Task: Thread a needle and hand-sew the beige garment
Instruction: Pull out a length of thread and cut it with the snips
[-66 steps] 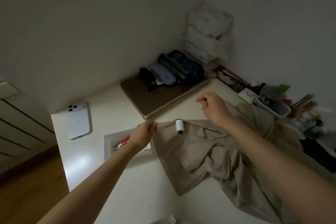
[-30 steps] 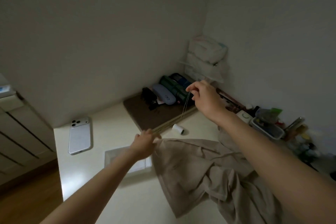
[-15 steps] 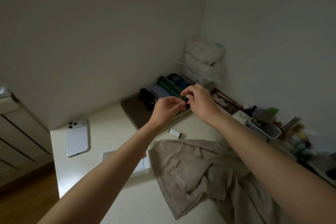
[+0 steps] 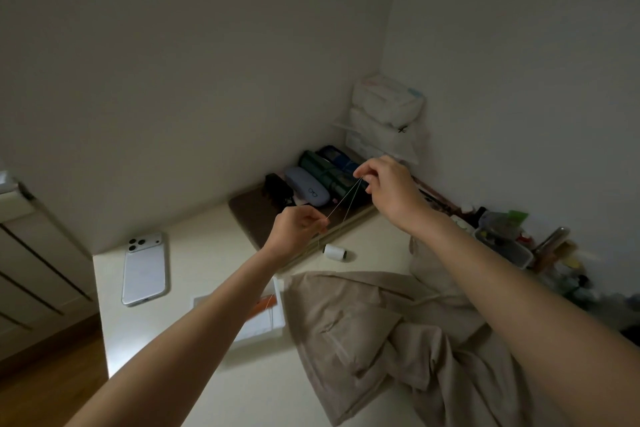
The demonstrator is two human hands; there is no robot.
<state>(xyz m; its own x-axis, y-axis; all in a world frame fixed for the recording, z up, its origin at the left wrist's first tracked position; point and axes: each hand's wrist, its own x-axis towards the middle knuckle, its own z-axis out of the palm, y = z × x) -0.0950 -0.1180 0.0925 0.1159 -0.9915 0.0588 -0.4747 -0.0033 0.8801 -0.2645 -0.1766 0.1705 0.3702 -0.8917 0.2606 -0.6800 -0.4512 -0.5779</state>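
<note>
Both hands are raised above the white table (image 4: 194,260). My right hand (image 4: 388,189) pinches a pale thread (image 4: 343,198) at its fingertips. Two strands run down and left from there. My left hand (image 4: 298,230) pinches one strand lower down, and a loose end hangs below it. A needle is too small to make out. The white thread spool (image 4: 334,252) lies on its side on the table under the hands. The beige garment (image 4: 391,333) lies crumpled at the right front.
A white phone (image 4: 144,274) lies face down at the left. A flat white box (image 4: 263,317) with something orange sits under my left forearm. A brown board (image 4: 256,215) with cases lies at the back. Stacked packs fill the corner; cluttered containers (image 4: 505,246) line the right wall.
My left hand let go of the garment's corner and rose to my right hand. It has now drawn down and left along the thread, so the hands are apart.
</note>
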